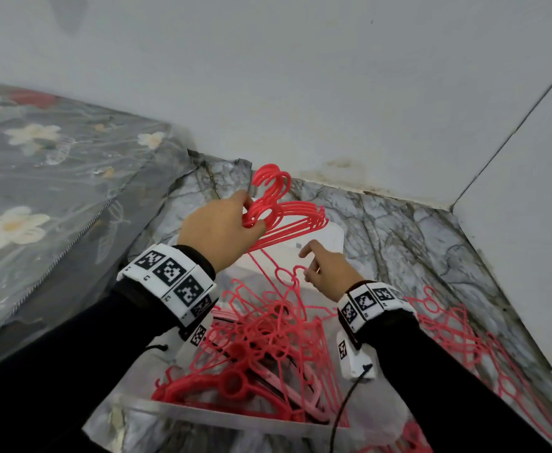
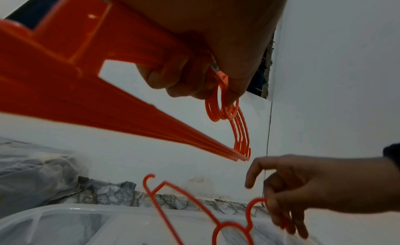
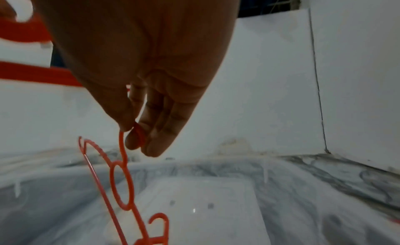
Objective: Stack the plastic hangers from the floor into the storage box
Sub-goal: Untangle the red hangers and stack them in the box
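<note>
My left hand [image 1: 251, 217] [image 2: 205, 87] grips a bundle of several red plastic hangers [image 1: 287, 220] [image 2: 236, 129] by their necks, hooks up, raised over the far end of the clear storage box [image 1: 186, 413] [image 2: 75, 211] [image 3: 216, 214]. Just right of it and lower, my right hand [image 1: 307, 269] [image 2: 266, 197] [image 3: 132, 134] pinches the hook of a single red hanger [image 1: 284, 276] [image 2: 218, 228] [image 3: 121, 180] between thumb and fingers. That hanger dangles into the box. A tangled pile of red and pink hangers [image 1: 261, 348] fills the box's near half.
More red hangers [image 1: 457, 338] lie on the marble-patterned floor [image 1: 399, 230] right of the box. A floral mattress in clear plastic [image 1: 55, 178] rises on the left. White walls [image 1: 333, 93] meet in a corner close behind and to the right.
</note>
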